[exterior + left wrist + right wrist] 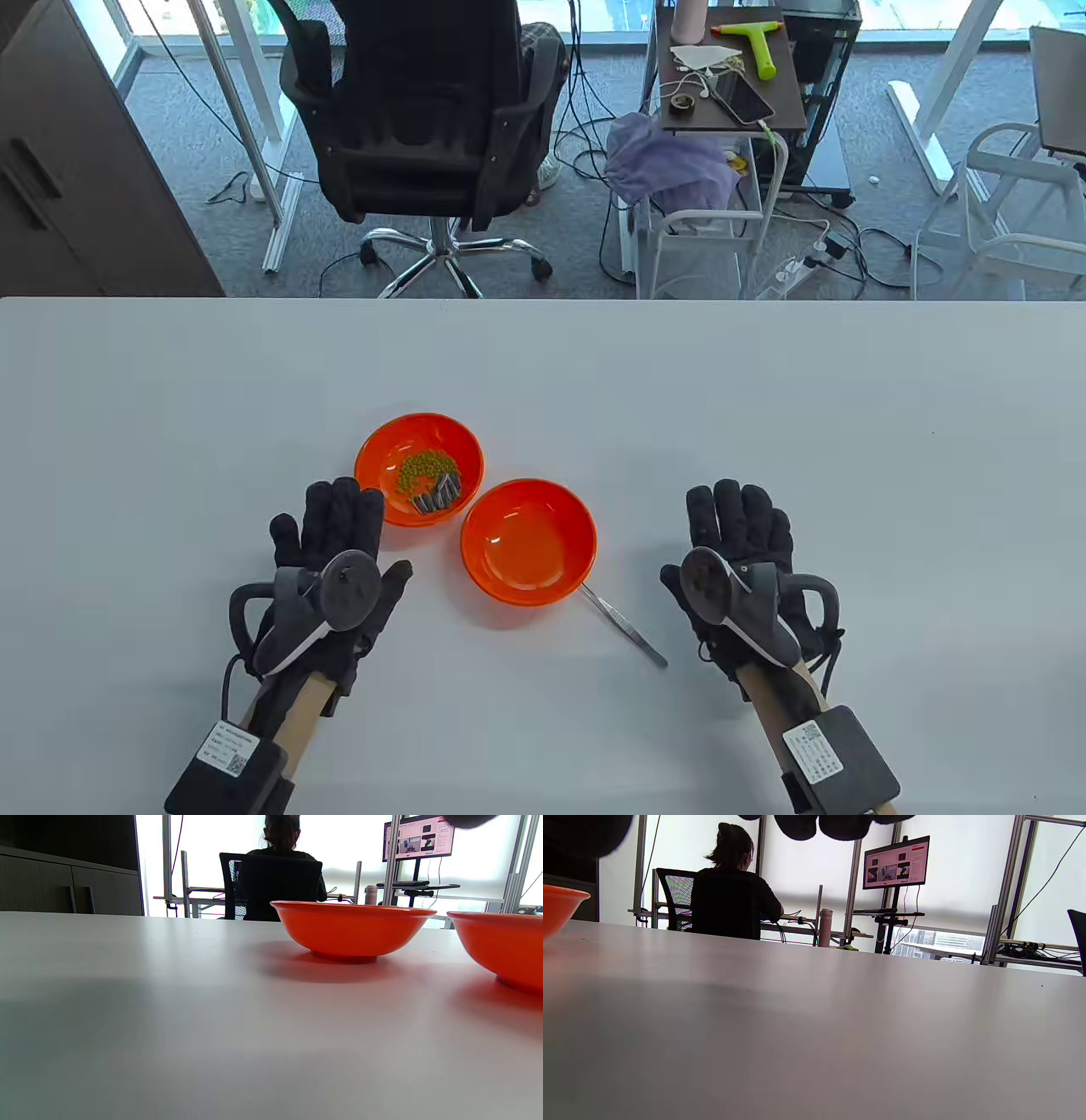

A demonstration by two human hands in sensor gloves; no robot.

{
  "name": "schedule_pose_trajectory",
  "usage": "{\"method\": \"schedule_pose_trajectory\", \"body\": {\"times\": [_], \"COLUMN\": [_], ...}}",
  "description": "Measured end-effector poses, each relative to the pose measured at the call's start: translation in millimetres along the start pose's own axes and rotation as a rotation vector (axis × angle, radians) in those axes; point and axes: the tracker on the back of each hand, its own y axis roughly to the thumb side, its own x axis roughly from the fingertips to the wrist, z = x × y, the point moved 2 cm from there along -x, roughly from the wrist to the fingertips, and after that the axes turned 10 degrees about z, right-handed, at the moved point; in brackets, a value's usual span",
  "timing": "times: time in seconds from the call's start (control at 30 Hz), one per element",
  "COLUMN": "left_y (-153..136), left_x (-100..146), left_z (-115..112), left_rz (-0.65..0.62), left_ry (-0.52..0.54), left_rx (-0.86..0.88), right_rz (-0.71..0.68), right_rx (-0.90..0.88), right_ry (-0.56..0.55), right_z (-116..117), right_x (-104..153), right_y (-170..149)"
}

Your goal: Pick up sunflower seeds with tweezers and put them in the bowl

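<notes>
We find the slim steel tweezers (624, 629) lying diagonally, just left of the flat, empty right hand (742, 564); the left hand (331, 560) is farther.

Beyond the far edge of the white table (764, 382), a black office chair (424, 110) stands on grey carpet. To its right, a small dark side table (785, 93) carries a green squeegee (758, 42) and a phone (743, 99). A purple cloth (666, 165) lies between them. A dark cabinet (76, 170) stands far left.
</notes>
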Motion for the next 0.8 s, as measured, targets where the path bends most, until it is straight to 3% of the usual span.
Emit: {"method": "schedule_pose_trajectory", "body": {"times": [0.5,0.8], "left_y": [1,2], "left_x": [0,0], "left_z": [0,0], "left_rz": [-0.002,0.003], "left_ry": [-0.001,-0.004], "left_rx": [-0.004,-0.003], "right_rz": [0.021,0.008], "right_rx": [-0.011,-0.147], "right_ry": [-0.011,0.036], "right_z": [-2,-11], "right_x": [-1,8], "right_y": [-1,9]}}
